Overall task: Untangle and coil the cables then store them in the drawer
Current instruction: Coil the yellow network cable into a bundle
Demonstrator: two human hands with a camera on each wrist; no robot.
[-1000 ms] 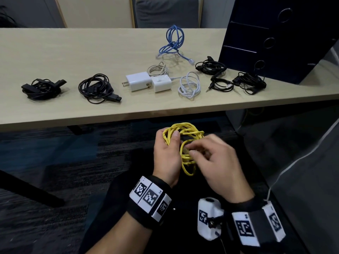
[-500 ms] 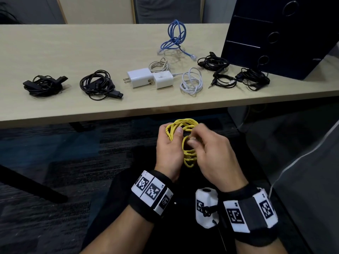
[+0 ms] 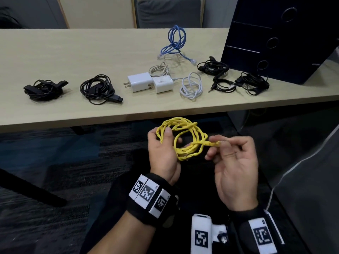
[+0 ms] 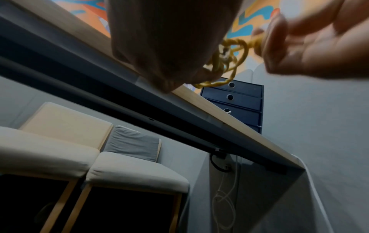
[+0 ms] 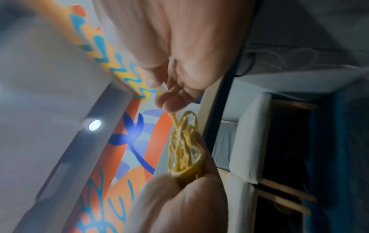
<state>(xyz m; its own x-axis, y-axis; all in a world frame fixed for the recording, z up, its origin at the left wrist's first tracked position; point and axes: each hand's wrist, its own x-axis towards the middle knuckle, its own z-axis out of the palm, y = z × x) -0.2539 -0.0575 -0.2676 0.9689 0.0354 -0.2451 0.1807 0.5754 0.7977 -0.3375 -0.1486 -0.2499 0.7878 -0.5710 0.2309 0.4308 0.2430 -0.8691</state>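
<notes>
Below the table's near edge, the left hand grips a coiled yellow cable while the right hand pinches its plug end. The dark drawer unit, drawers closed, stands on the table's right end, other cable bundles beside it.

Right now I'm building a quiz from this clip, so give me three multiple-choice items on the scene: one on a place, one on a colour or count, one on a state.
1. Where is the yellow cable?
A. on the table
B. held in both hands below the table edge
C. in a drawer

2. How many white chargers lie on the table?
A. two
B. none
C. five

3. What is the right hand doing?
A. resting flat on the table
B. pinching the cable's plug end
C. pulling a drawer

Answers:
1 B: the left hand grips the coil in front of the table's near edge.
2 A: one white charger sits beside another.
3 B: its fingers close on the plug end.
</notes>
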